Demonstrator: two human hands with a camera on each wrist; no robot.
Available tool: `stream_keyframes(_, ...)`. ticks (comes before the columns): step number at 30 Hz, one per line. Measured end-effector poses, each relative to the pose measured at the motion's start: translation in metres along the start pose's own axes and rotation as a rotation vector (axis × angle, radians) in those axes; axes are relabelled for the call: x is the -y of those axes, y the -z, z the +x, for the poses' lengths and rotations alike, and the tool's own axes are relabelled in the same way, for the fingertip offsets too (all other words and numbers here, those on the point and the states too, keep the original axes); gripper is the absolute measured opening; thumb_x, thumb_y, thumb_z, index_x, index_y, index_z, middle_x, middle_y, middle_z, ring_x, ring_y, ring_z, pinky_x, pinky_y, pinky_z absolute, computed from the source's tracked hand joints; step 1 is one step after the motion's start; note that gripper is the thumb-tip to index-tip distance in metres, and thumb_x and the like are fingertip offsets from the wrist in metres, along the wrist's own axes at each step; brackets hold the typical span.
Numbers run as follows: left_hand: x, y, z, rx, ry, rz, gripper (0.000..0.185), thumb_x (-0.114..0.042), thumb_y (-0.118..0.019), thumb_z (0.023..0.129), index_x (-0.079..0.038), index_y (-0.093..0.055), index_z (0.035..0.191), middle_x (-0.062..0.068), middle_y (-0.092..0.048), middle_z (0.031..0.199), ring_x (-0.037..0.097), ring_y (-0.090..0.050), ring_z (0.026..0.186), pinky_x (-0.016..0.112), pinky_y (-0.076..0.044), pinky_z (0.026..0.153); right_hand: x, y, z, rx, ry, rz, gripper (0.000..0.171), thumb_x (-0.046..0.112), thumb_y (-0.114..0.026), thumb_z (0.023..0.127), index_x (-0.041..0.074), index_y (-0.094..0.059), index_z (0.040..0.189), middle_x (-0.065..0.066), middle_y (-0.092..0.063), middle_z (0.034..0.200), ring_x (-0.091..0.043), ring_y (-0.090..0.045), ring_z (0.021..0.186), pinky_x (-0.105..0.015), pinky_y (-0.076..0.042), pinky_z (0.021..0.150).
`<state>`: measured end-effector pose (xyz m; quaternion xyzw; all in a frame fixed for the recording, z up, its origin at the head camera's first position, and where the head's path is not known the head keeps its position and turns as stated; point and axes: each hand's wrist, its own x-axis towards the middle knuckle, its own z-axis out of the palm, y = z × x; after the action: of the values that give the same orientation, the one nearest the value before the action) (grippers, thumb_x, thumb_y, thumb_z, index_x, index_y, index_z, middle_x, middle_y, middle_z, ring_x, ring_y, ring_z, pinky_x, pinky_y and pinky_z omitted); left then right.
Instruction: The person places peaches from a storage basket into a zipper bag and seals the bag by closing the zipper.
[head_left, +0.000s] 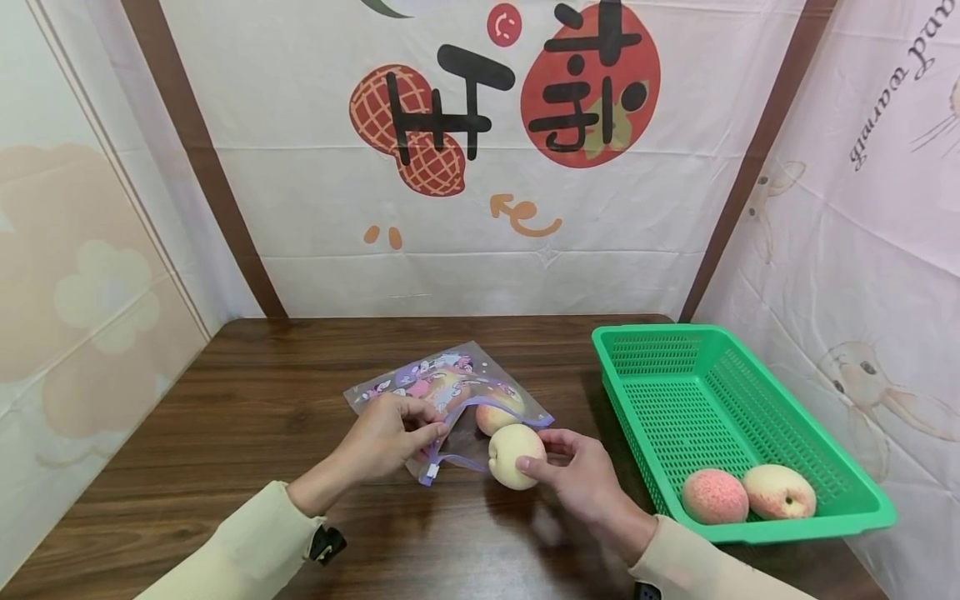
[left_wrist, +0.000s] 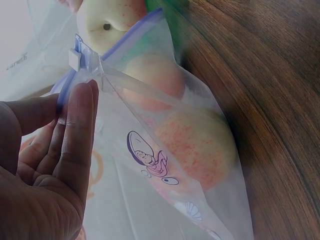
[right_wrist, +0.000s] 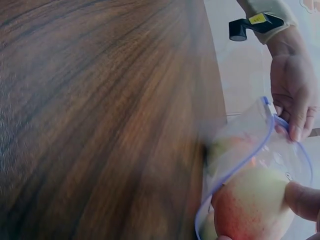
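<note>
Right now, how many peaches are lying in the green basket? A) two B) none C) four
A: two peaches lie side by side in the near corner of the green basket, while the right hand holds a third peach at the mouth of the zip bag.

Even, bright, diffuse light is filling the head view, soft shadows are falling near the hands on the table (head_left: 225, 392), wide-angle distortion is bending the left and right edges, and both dimmer wrist views are blurring at close range.
</note>
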<state>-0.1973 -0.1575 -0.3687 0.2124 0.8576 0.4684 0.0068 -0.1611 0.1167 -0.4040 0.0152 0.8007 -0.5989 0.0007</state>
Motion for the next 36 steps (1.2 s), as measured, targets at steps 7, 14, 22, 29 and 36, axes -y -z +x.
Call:
stream_keyframes(7,0.000,0.000,0.000,0.001,0.010,-0.003,0.016,-0.014,-0.076,0.094,-0.006,-0.074,0.081,0.003,-0.067,0.071,0.018,-0.067,0.061,0.033,-0.059,0.054,-0.004,-0.013,0.000,-0.050,0.037,0.013,0.050,0.016,-0.090,0.080,-0.005,-0.069,0.119,-0.017,-0.073,0.109,-0.026,-0.072,0.097,-0.030,-0.059,0.077)
stream_keyframes(14,0.000,0.000,0.000,0.015,0.014,-0.027,0.016,-0.013,-0.076,0.094,-0.005,-0.074,0.081,0.003,-0.067,0.071,0.019,-0.068,0.061,0.035,-0.060,0.055,-0.005,-0.023,0.001,-0.075,0.054,0.021,0.050,0.014,-0.090,0.080,-0.007,-0.067,0.119,-0.018,-0.072,0.111,-0.026,-0.071,0.099,-0.033,-0.060,0.081)
stream_keyframes(22,0.000,0.001,0.000,0.022,0.011,-0.034,0.014,-0.013,-0.076,0.094,-0.004,-0.074,0.083,0.003,-0.067,0.072,0.018,-0.068,0.062,0.034,-0.060,0.055,-0.011,-0.035,0.007,-0.130,0.077,0.060,0.050,0.009,-0.088,0.080,-0.009,-0.065,0.121,-0.020,-0.071,0.111,-0.027,-0.070,0.099,-0.026,-0.058,0.078)
stream_keyframes(29,0.000,0.002,-0.001,0.027,0.002,-0.040,0.013,-0.013,-0.076,0.094,-0.007,-0.075,0.083,0.003,-0.068,0.073,0.018,-0.068,0.061,0.034,-0.060,0.055,-0.012,-0.050,0.010,-0.167,0.129,0.124,0.051,0.003,-0.085,0.081,-0.012,-0.063,0.124,-0.023,-0.071,0.114,-0.030,-0.070,0.104,-0.030,-0.059,0.085)
stream_keyframes(36,0.000,0.002,-0.001,0.032,-0.015,-0.025,0.013,-0.013,-0.076,0.094,-0.010,-0.074,0.081,0.002,-0.068,0.072,0.018,-0.068,0.061,0.035,-0.060,0.055,-0.013,-0.060,0.012,-0.171,0.103,0.130,0.052,0.002,-0.083,0.084,-0.014,-0.060,0.128,-0.025,-0.067,0.124,-0.032,-0.068,0.109,-0.034,-0.058,0.089)
